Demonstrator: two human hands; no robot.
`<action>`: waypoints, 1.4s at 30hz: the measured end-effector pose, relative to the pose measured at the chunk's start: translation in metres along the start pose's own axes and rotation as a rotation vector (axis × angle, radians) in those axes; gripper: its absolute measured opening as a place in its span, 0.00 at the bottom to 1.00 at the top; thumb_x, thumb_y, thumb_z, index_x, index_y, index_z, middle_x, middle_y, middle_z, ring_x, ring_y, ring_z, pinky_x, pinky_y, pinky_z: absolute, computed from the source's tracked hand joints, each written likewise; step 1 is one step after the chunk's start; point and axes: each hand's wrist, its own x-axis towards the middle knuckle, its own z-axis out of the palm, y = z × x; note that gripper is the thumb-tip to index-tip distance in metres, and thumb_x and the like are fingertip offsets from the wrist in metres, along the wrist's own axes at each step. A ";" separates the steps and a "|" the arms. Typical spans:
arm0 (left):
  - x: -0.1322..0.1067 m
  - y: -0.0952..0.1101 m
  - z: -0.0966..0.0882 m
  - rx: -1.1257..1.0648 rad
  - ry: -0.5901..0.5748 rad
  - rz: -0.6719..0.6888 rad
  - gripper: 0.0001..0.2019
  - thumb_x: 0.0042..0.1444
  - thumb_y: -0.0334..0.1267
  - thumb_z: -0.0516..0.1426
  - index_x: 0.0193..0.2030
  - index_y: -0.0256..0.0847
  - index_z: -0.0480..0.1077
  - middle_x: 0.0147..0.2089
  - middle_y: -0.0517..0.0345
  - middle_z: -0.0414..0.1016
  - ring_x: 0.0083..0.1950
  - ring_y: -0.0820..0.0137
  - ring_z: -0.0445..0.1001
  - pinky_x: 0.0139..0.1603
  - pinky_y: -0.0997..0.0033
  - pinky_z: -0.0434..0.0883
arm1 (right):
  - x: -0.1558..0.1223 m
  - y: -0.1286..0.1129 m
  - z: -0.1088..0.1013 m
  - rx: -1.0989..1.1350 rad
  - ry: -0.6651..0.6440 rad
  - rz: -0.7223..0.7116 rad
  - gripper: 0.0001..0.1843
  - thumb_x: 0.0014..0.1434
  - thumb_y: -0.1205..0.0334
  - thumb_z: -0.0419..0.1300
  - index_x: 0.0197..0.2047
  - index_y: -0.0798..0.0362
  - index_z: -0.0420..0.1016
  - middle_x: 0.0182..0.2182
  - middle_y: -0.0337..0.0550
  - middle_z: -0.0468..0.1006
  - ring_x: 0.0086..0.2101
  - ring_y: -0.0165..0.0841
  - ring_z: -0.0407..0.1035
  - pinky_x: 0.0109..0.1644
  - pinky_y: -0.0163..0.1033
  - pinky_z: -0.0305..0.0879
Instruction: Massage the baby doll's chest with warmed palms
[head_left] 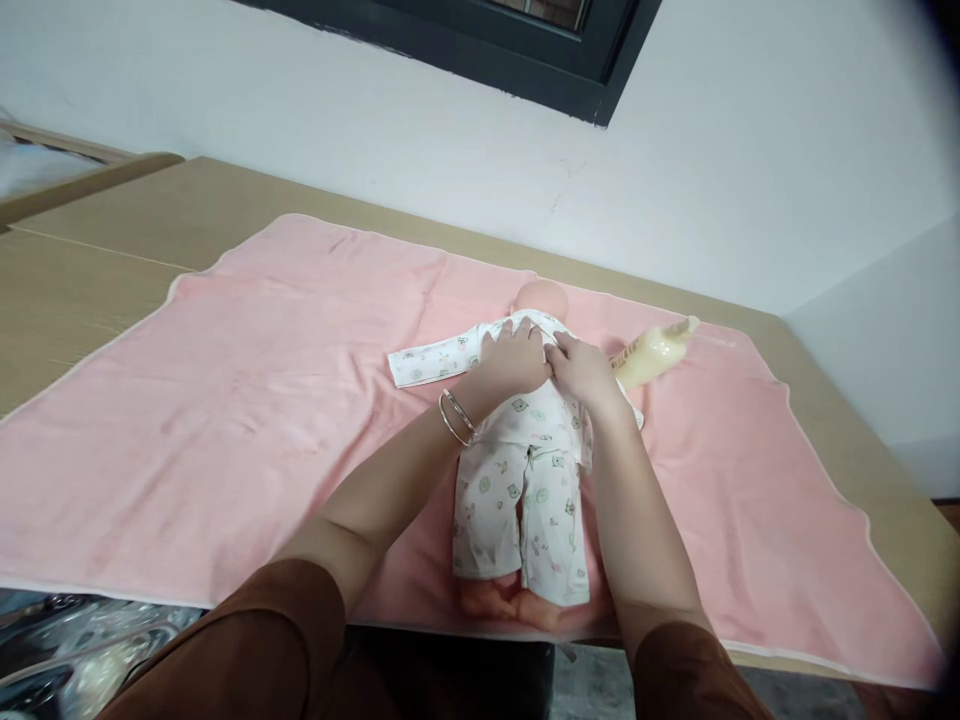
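A baby doll (541, 298) lies stretched out, its head away from me and its bare feet at the near edge. It wears a white printed shirt (525, 420) and matching trousers (487, 510). My left hand (516, 358) rests on the upper chest, fingers spread over the cloth. Close beside it, my right hand (583, 368) has its fingers bent in a pinch on the shirt near the collar. One sleeve (431, 362) reaches out flat to the left. The other sleeve is mostly hidden behind my right forearm.
Beneath the doll a pink blanket (262, 400) covers much of the wooden table (97, 280). A cream-coloured bottle (654, 355) lies to the right of the doll. The white wall and dark window frame stand behind. Plastic-wrapped items (82, 660) sit at the lower left.
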 end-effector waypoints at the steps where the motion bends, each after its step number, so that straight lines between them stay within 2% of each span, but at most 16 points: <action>1: 0.002 -0.002 0.000 -0.007 0.002 -0.004 0.37 0.72 0.49 0.48 0.83 0.37 0.50 0.88 0.44 0.41 0.87 0.45 0.43 0.83 0.32 0.50 | 0.003 0.003 0.005 0.018 0.020 0.000 0.24 0.74 0.53 0.45 0.58 0.49 0.79 0.60 0.55 0.82 0.59 0.51 0.73 0.60 0.51 0.67; 4: 0.006 -0.006 0.000 -0.026 0.008 -0.007 0.38 0.71 0.51 0.49 0.83 0.36 0.50 0.88 0.44 0.41 0.87 0.45 0.42 0.83 0.32 0.49 | 0.012 0.010 0.019 0.058 0.066 0.023 0.29 0.74 0.52 0.44 0.69 0.51 0.73 0.72 0.54 0.72 0.69 0.54 0.64 0.71 0.61 0.61; 6: 0.007 -0.007 0.001 -0.054 0.015 -0.007 0.38 0.71 0.51 0.48 0.83 0.37 0.49 0.88 0.44 0.42 0.87 0.46 0.42 0.83 0.31 0.48 | 0.015 0.013 0.026 0.082 0.079 0.049 0.32 0.74 0.51 0.44 0.73 0.51 0.70 0.76 0.53 0.66 0.73 0.55 0.59 0.75 0.66 0.55; 11: 0.009 -0.012 0.003 -0.117 0.026 0.006 0.40 0.70 0.55 0.48 0.83 0.39 0.48 0.88 0.44 0.40 0.88 0.47 0.40 0.83 0.30 0.43 | 0.017 0.016 0.030 0.129 0.093 0.058 0.33 0.73 0.49 0.44 0.74 0.50 0.69 0.76 0.52 0.67 0.73 0.54 0.58 0.77 0.71 0.50; 16: 0.018 -0.023 0.006 -0.161 0.022 0.036 0.48 0.64 0.61 0.53 0.84 0.38 0.45 0.88 0.39 0.36 0.88 0.46 0.35 0.84 0.31 0.39 | 0.017 0.014 0.028 0.160 0.104 0.043 0.33 0.72 0.51 0.45 0.72 0.53 0.71 0.72 0.57 0.72 0.70 0.55 0.62 0.76 0.71 0.51; 20: 0.024 -0.029 0.006 -0.175 0.027 0.058 0.51 0.59 0.62 0.57 0.83 0.40 0.46 0.88 0.39 0.39 0.88 0.46 0.36 0.84 0.34 0.39 | 0.017 0.012 0.031 0.175 0.118 0.061 0.33 0.72 0.52 0.45 0.73 0.52 0.69 0.73 0.55 0.70 0.72 0.55 0.60 0.76 0.72 0.48; 26: 0.028 -0.032 0.009 -0.185 0.050 0.074 0.52 0.58 0.63 0.58 0.83 0.40 0.47 0.87 0.39 0.41 0.88 0.46 0.37 0.84 0.32 0.40 | 0.019 0.013 0.036 0.201 0.132 0.096 0.34 0.71 0.50 0.45 0.75 0.49 0.67 0.76 0.51 0.66 0.74 0.52 0.56 0.79 0.71 0.43; 36: 0.032 -0.034 0.014 -0.183 0.064 0.068 0.53 0.57 0.64 0.58 0.83 0.40 0.47 0.88 0.39 0.40 0.88 0.45 0.37 0.84 0.32 0.40 | 0.019 0.014 0.031 0.202 0.121 0.069 0.34 0.71 0.51 0.46 0.74 0.50 0.70 0.75 0.51 0.68 0.73 0.53 0.59 0.78 0.68 0.48; 42: 0.028 -0.033 0.010 -0.172 0.060 0.076 0.52 0.58 0.65 0.57 0.83 0.40 0.48 0.87 0.38 0.42 0.88 0.45 0.40 0.84 0.33 0.41 | 0.020 0.016 0.032 0.199 0.114 0.072 0.33 0.72 0.50 0.46 0.74 0.49 0.70 0.75 0.50 0.68 0.73 0.53 0.60 0.78 0.69 0.48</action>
